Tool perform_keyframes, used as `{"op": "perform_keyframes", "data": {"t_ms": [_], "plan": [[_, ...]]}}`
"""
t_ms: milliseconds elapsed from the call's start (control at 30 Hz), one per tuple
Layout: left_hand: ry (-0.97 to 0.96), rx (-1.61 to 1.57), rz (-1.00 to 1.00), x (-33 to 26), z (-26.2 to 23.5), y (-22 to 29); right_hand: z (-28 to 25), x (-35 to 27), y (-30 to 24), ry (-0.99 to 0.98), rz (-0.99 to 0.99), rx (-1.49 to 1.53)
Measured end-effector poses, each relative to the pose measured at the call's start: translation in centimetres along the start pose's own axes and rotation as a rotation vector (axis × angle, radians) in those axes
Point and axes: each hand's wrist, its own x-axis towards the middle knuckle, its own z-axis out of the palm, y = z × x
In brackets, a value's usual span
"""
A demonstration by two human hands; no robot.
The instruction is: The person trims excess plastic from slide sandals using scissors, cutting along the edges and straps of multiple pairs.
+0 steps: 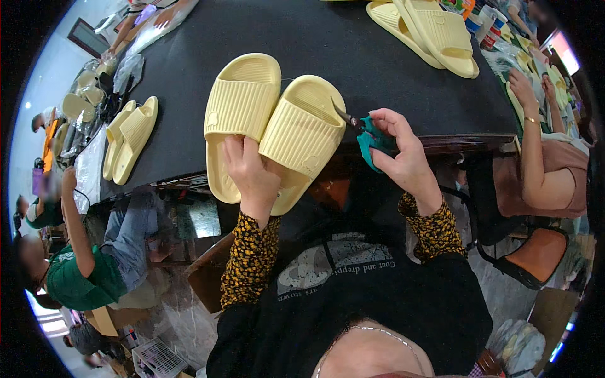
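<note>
Two pale yellow slide slippers are held up side by side over the table's near edge, toes pointing away from me. My left hand (251, 171) has its fingers pushed in under the ribbed straps, gripping the left slipper (236, 107) and the right slipper (302, 129) together. In my right hand (406, 151) is a pair of scissors (365, 140) with teal handles and dark blades. The blade tips touch or nearly touch the right slipper's upper rim, near its strap; the exact contact is too small to tell.
A dark table (170, 82) stretches ahead. Another yellow pair (130, 138) lies to the left, and several yellow slippers (435, 31) lie at the far right. A co-worker in green (88, 271) sits at left, another person's arm (532, 145) at right. An orange-seated chair (535, 255) stands right.
</note>
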Motion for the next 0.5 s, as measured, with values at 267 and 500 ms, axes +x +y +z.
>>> {"op": "perform_keyframes", "data": {"t_ms": [267, 500], "plan": [[-0.006, 0.021, 0.018, -0.9, 0.3, -0.3, -1.4, -1.1, -0.9, -0.035, -0.063, -0.427], [0.030, 0.006, 0.055, -1.0, 0.6, -0.8, -1.8, -0.9, -1.5, -0.093, -0.157, -0.503]]}}
